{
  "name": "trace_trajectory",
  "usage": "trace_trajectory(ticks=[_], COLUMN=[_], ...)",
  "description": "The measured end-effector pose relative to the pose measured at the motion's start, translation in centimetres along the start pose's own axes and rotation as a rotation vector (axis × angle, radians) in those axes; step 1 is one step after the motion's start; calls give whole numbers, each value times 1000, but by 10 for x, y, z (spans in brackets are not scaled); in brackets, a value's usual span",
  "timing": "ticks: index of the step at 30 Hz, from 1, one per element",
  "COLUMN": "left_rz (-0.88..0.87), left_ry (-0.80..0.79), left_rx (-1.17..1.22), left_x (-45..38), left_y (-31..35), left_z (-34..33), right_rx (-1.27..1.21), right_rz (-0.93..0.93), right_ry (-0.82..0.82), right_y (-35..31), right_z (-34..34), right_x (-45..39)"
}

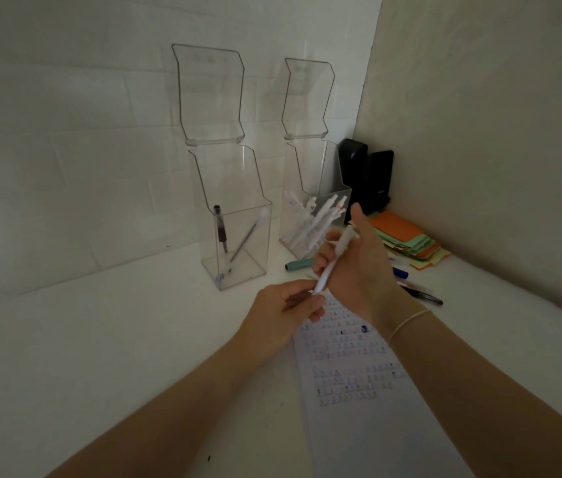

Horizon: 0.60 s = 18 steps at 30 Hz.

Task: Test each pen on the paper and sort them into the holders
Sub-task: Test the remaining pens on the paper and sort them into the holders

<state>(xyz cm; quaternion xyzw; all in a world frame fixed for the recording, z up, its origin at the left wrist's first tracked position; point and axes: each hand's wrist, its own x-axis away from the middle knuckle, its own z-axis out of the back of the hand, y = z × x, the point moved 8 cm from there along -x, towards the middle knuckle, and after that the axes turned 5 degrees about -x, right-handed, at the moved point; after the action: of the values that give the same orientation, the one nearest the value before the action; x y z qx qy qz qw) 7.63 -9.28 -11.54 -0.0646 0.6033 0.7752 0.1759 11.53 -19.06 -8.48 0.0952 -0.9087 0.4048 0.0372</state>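
Note:
My right hand (358, 270) holds a white pen (333, 262) by its upper barrel, slanted above the top of the printed paper (358, 391). My left hand (284, 313) pinches the pen's lower end between thumb and fingers. Behind them stand two clear holders with raised lids. The left holder (238, 243) contains two dark pens. The right holder (310, 219) is filled with several white pens.
A teal marker (298, 264) lies in front of the right holder. Loose pens (417, 291) lie right of my right hand. A stack of coloured paper notes (407, 241) and two black objects (365, 174) sit in the corner by the right wall.

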Motion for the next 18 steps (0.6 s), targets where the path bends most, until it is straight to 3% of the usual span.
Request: trace_trajectory(ticks=[4,6,9,14,18], left_rz=[-22,-15,-31,-168,-145], left_ry=[-28,-48,-78,-243,-295], left_rx=[19,-87,-382,-885,-952], left_x=[3,5,6,7,9], left_y=[7,5,-2,-20,-26], left_z=[-7,-9,-8,-30,-32], right_rx=[877,1064,958,908,781], right_rz=[192,329,390,153,96], right_ry=[84,201,242,131,171], right_y=[-12,-31,-59,-47,-19], right_z=[11,20,36,75,99], right_x=[18,32,55,80,93])
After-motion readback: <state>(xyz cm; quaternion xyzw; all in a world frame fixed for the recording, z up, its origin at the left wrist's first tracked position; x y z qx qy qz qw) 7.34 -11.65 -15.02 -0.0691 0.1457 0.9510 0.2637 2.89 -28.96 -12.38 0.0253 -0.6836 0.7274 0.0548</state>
